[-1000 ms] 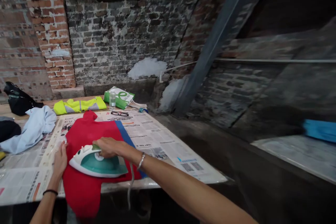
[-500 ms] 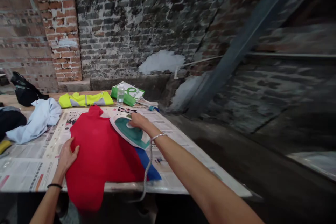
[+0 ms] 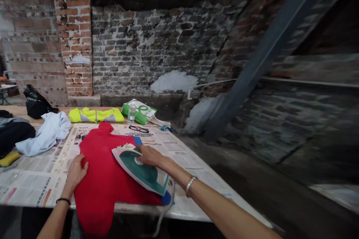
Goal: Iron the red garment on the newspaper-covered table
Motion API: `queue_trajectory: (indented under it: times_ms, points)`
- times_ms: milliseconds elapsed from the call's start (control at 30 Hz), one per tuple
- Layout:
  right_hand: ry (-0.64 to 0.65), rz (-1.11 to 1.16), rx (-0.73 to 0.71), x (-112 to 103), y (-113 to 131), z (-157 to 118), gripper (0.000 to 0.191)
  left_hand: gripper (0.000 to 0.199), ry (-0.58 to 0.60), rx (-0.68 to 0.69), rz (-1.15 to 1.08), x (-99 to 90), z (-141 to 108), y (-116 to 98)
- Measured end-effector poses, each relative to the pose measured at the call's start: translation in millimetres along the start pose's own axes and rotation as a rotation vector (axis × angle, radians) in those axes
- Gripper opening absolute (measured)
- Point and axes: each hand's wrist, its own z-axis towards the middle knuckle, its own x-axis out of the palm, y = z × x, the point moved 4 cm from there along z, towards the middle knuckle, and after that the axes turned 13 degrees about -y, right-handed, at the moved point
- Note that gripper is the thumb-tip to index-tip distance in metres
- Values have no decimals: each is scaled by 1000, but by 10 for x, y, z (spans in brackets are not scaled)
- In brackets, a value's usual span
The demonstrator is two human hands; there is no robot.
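A red garment with blue parts (image 3: 98,171) lies spread on the newspaper-covered table (image 3: 187,164), its lower end hanging over the front edge. My right hand (image 3: 151,155) grips the handle of a teal and white clothes iron (image 3: 137,168), which rests on the garment's right portion with its tip pointing up and left. The iron's pale cord (image 3: 165,213) runs down past the table edge. On the garment's left edge, my left hand (image 3: 76,171) lies with thumb and fingers apart, pressing lightly on the cloth and holding nothing.
Behind the garment lie eyeglasses (image 3: 138,129), a clear bottle (image 3: 131,114), a green and white bag (image 3: 143,112) and a folded yellow reflective garment (image 3: 96,115). To the left are a light blue cloth (image 3: 46,134), dark clothing (image 3: 17,134), a yellow object (image 3: 9,159) and a black bag (image 3: 37,102).
The iron has moved down and toward me over the garment's right side, uncovering a blue part at the top. My left hand stays at the left edge. The camera view has tilted upward.
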Motion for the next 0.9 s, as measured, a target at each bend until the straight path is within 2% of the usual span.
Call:
queue_trajectory:
  times_ms: [133, 367, 500, 667, 800, 900]
  points:
    - [-37, -74, 42, 0, 96, 64, 38, 34, 24, 18, 9, 12, 6, -18]
    - [-63, -83, 102, -9, 382, 703, 48, 33, 60, 35, 42, 5, 38, -31]
    - [-56, -80, 123, -26, 274, 862, 49, 34, 80, 44, 41, -11, 40, -49]
    - [-65, -108, 241, -121, -197, 710, 48, 37, 84, 42, 22, 41, 68, -3]
    - [-53, -107, 292, -195, -516, 377, 38, 37, 80, 40, 6, 96, 88, 29]
    - [-22, -51, 274, -174, -634, 82, 34, 37, 81, 23, -24, 100, 95, 4]
